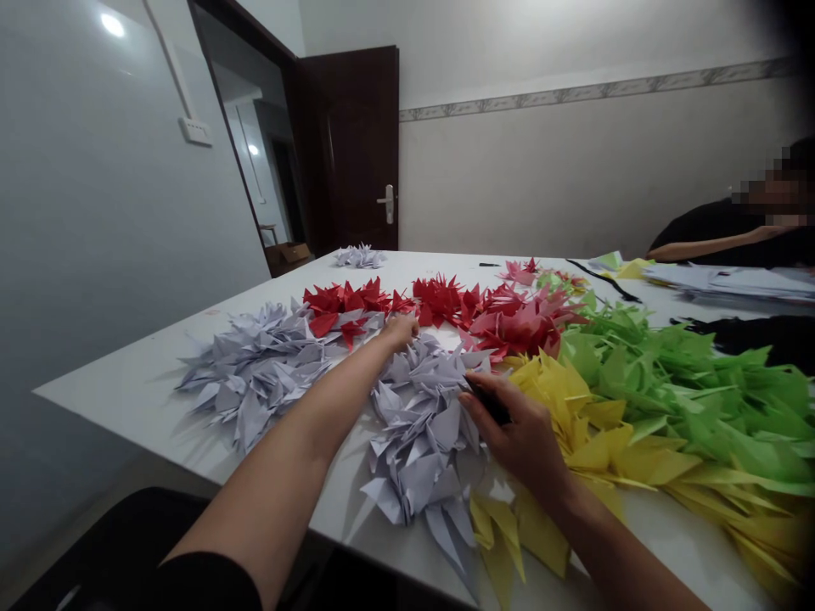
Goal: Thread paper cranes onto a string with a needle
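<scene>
Heaps of folded paper pieces with pointed tips, like paper cranes, cover much of the white table (120,378). My left hand (401,331) reaches far forward between the red pieces (439,297) and the near white heap (420,424). Its fingers are curled, and whatever they pinch is hidden. At the right edge of that white heap, my right hand (525,428) is closed around a slim black object (490,399), mostly covered by the fingers; its kind is unclear. Yellow pieces (566,390) lie beside and below this hand.
Another white heap (261,365) lies left of my forearm. Green pieces (694,382) spread at the right, pink ones (522,318) at the middle. A small white pile (360,256) sits at the far edge. A person (719,229) sits at the far right, near stacked paper (732,280).
</scene>
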The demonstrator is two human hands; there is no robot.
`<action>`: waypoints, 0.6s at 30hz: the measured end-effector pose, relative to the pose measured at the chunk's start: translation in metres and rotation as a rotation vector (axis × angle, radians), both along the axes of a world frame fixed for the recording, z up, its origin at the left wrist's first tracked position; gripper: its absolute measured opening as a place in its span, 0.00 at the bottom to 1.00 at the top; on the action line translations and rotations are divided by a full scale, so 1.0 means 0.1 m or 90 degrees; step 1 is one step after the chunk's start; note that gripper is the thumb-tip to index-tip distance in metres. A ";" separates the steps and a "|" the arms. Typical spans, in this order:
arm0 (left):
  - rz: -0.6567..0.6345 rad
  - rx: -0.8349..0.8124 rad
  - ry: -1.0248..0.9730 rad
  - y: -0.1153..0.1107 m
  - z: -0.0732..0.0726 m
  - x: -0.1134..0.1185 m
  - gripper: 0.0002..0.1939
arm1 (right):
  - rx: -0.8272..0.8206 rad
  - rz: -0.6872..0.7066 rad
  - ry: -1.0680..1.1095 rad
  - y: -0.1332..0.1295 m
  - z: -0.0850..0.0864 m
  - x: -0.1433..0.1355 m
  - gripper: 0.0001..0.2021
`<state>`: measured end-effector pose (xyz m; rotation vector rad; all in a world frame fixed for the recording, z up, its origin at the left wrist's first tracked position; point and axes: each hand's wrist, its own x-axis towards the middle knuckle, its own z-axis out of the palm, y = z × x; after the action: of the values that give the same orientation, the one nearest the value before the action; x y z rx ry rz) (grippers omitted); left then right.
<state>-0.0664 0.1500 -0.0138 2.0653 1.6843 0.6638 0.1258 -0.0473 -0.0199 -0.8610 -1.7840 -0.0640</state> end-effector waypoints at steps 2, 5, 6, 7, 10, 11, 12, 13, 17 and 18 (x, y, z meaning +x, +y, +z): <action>-0.012 -0.013 0.008 -0.02 0.02 -0.01 0.18 | -0.002 -0.003 0.000 -0.01 0.01 0.00 0.09; -0.017 0.004 -0.023 -0.07 0.08 -0.02 0.17 | -0.010 -0.004 0.001 -0.01 0.01 -0.01 0.09; -0.016 0.020 -0.042 -0.09 0.11 -0.03 0.16 | -0.013 -0.004 0.001 -0.01 0.01 -0.01 0.09; -0.014 0.042 -0.066 -0.10 0.15 -0.03 0.15 | -0.015 -0.004 0.002 -0.01 0.01 0.00 0.09; 0.006 0.128 -0.165 -0.17 0.32 -0.02 0.08 | -0.022 -0.006 0.002 -0.01 0.00 0.00 0.09; 0.014 0.158 -0.207 -0.22 0.38 -0.01 0.07 | -0.023 -0.009 0.004 -0.01 0.00 0.01 0.09; 0.021 0.186 -0.251 -0.28 0.43 0.02 0.07 | -0.024 -0.013 0.006 -0.01 0.00 0.01 0.09; 0.022 0.206 -0.296 -0.37 0.47 0.05 0.09 | -0.024 -0.018 0.009 -0.02 0.01 0.01 0.10; -0.052 0.148 -0.573 -0.89 0.45 0.22 0.14 | -0.022 -0.027 0.031 -0.04 0.05 0.01 0.09; -0.094 0.088 -0.691 -1.03 0.42 0.26 0.14 | -0.021 -0.028 0.036 -0.05 0.05 0.00 0.09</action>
<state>-0.0405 0.0472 0.0283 1.3891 0.8516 1.5062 0.1262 -0.0519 -0.0144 -0.9181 -1.7181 -0.0389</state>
